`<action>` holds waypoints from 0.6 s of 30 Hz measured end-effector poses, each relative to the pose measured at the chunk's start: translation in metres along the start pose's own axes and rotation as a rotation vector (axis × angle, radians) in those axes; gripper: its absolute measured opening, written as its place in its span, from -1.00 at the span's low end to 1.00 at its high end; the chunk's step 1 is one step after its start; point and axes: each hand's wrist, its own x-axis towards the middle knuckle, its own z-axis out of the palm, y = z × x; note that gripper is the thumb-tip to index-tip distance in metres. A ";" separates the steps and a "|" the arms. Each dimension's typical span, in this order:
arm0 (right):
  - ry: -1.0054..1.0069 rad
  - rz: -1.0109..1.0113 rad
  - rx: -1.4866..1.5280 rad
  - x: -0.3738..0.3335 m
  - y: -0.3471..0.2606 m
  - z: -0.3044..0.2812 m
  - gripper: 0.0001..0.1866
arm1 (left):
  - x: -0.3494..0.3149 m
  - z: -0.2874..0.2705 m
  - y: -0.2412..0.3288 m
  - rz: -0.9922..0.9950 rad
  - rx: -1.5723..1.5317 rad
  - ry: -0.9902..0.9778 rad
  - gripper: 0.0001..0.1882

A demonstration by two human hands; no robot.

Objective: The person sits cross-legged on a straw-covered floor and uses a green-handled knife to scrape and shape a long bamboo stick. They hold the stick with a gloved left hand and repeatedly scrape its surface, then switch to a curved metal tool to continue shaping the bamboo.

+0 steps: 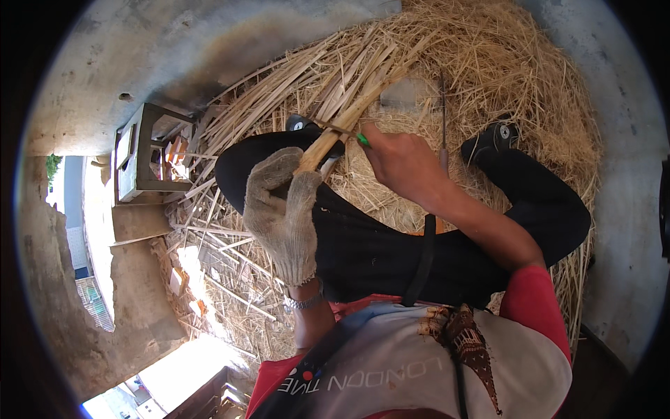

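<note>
My left hand point(281, 216), in a grey knitted work glove, is closed round the near end of a pale strip of split bamboo or wood point(349, 120). The strip slants away to the upper right over my bent leg. Bare and closed, my right hand point(405, 164) grips a knife with a green part at its handle point(363, 140). Its thin dark blade point(335, 127) lies across the strip, just beyond the glove. Most of the knife's handle is hidden in my fingers. Past my right wrist, a long narrow dark blade point(442, 105) points away from me.
Long split strips point(300, 77) lie piled at the far left. Loose straw-like shavings point(502, 63) heap up at the far right against a grey wall point(621, 174). A small open-framed box point(155, 150) stands at left, near a bright opening. My legs are bent on the floor.
</note>
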 end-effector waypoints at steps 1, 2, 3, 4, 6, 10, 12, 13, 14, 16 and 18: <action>0.015 -0.063 0.030 -0.006 -0.011 -0.001 -0.88 | 0.000 -0.001 -0.001 0.037 0.059 -0.014 -0.63; 0.040 -0.130 0.057 -0.008 -0.016 -0.002 -0.89 | 0.002 -0.001 -0.002 0.085 0.115 -0.029 -0.62; 0.040 -0.037 0.043 -0.005 -0.006 0.004 -0.91 | 0.003 -0.002 -0.002 0.094 0.133 -0.038 -0.62; 0.037 0.006 -0.028 -0.001 0.012 0.011 -0.91 | 0.005 -0.004 -0.002 0.102 0.151 -0.047 -0.62; 0.038 0.085 -0.176 0.010 0.056 0.020 -0.92 | 0.007 -0.004 -0.005 0.093 0.118 -0.056 -0.64; -0.017 0.217 -0.163 0.015 0.077 0.024 -0.92 | 0.001 -0.007 -0.003 0.027 0.013 -0.027 -0.64; -0.092 0.185 -0.082 0.010 0.033 0.006 -0.91 | -0.004 -0.007 -0.006 0.004 0.038 -0.016 -0.64; -0.073 0.110 -0.032 0.007 0.018 -0.003 -0.89 | -0.001 -0.003 -0.002 0.005 0.069 -0.039 -0.64; -0.056 0.025 0.027 0.003 0.000 -0.009 -0.88 | 0.000 -0.002 0.000 0.010 0.110 -0.052 -0.63; -0.050 0.031 0.074 0.003 -0.003 -0.008 -0.84 | 0.000 0.000 -0.002 0.039 0.072 -0.047 -0.61; -0.060 0.225 0.054 0.014 0.025 0.003 -0.79 | -0.002 0.002 0.001 0.038 0.042 -0.053 -0.60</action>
